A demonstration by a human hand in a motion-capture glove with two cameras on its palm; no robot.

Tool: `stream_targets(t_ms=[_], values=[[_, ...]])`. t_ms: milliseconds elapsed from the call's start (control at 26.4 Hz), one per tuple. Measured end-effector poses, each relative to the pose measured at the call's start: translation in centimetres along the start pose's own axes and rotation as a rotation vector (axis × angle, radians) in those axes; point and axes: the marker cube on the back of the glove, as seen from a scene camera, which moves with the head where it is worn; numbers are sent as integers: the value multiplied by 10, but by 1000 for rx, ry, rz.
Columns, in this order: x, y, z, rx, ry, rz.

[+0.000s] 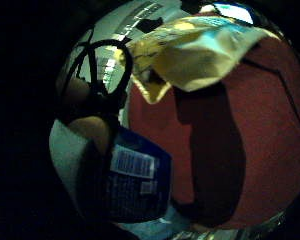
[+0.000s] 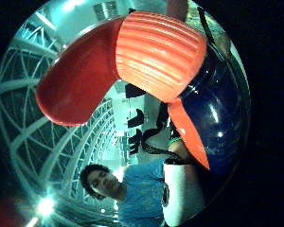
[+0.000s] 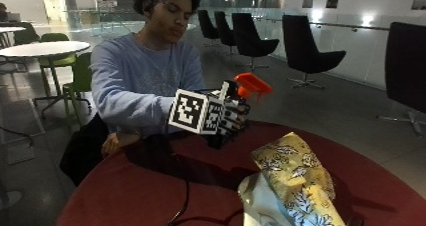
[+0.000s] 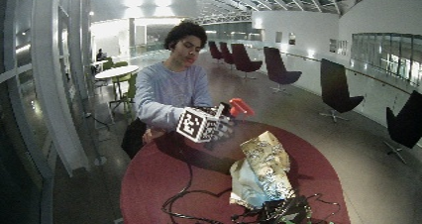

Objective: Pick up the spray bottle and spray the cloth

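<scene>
My gloved right hand [image 3: 229, 116] grips a spray bottle and holds it upright above the red round table [image 3: 133, 196], at its far side. The bottle's orange spray head [image 3: 251, 83] sticks out above the hand and points toward the cloth's side. The thumb side palm view is filled by the ribbed orange head [image 2: 156, 54], its trigger [image 2: 187, 132] and the dark blue body [image 2: 217, 113]. The little finger side palm view shows the blue labelled body [image 1: 135, 180] close to the palm. The yellow patterned cloth [image 3: 293, 181] lies crumpled on the table in front of the bottle, apart from it.
The person's bare hand [image 3: 120, 141] rests at the table's far edge. Black cables [image 4: 191, 199] run over the table's near left part, and a dark device [image 4: 284, 209] sits at its front edge by the cloth [image 4: 262, 174]. Chairs stand behind.
</scene>
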Motion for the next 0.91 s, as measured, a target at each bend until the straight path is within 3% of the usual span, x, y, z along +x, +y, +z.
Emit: stream_targets(t_ms=[227, 454, 681, 909], values=[[-29, 8, 72, 10, -67, -256], [-42, 1, 159, 12, -135, -418], [-45, -3, 231, -52, -167, -457], [-39, -8, 262, -60, -154, -444]])
